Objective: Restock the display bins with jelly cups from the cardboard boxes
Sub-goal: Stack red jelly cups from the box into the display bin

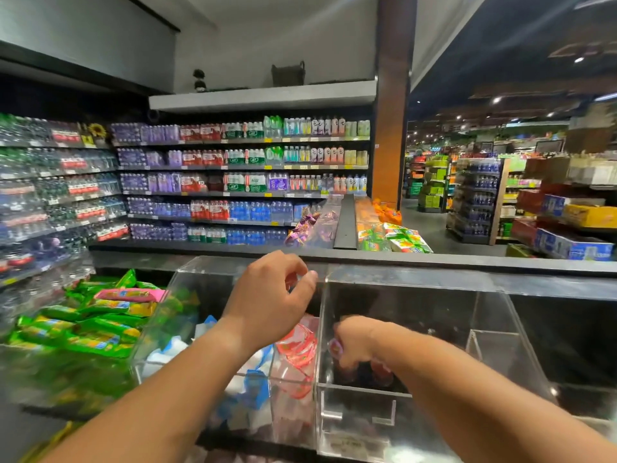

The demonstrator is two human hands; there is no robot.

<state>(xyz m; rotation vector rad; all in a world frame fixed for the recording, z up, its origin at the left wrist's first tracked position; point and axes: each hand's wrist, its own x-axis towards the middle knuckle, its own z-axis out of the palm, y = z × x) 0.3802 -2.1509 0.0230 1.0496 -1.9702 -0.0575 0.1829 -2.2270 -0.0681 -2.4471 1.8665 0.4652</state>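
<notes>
Left hand [270, 295] — fingers curled over the clear acrylic bin's [400, 279] top edge | right hand [354, 342] — inside, gripping a purplish jelly cup [335, 346].

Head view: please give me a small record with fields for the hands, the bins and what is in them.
left hand: raised over the middle clear bin, fingers curled; blur hides whether it holds anything
right hand: reaches down into the right clear bin, fingers curled round something small
middle bin content: blue and white packets, red jelly cups
left bin content: green packets
background: shelves of bottled drinks
</notes>
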